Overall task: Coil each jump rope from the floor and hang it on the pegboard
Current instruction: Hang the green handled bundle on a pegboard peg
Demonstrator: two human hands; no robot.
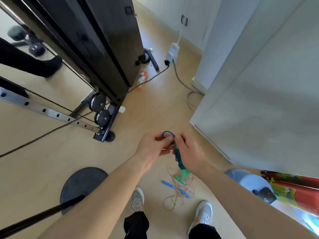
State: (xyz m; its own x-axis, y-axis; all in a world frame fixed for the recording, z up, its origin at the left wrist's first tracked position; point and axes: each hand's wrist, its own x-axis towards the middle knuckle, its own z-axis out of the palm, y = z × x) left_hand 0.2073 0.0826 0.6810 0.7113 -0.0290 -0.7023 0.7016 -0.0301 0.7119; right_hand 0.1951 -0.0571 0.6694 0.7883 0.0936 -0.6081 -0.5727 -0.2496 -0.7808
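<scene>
Both my hands hold a blue-green jump rope (178, 156) wound into a tight bundle at waist height. My left hand (153, 147) pinches a blue loop at the bundle's top. My right hand (188, 152) grips the bundle along its side, and green handles (185, 173) stick out below it. On the floor between my feet lies a tangle of thin pink rope (176, 194) with blue handles (168, 184) and a green handle (179, 178). No pegboard is in view.
A black cable machine (103, 49) with pulleys stands at the left. A black round base (82, 181) with a pole lies near my left foot. A white wall corner (241, 100) is on the right. A power strip (172, 52) and cords cross the floor ahead.
</scene>
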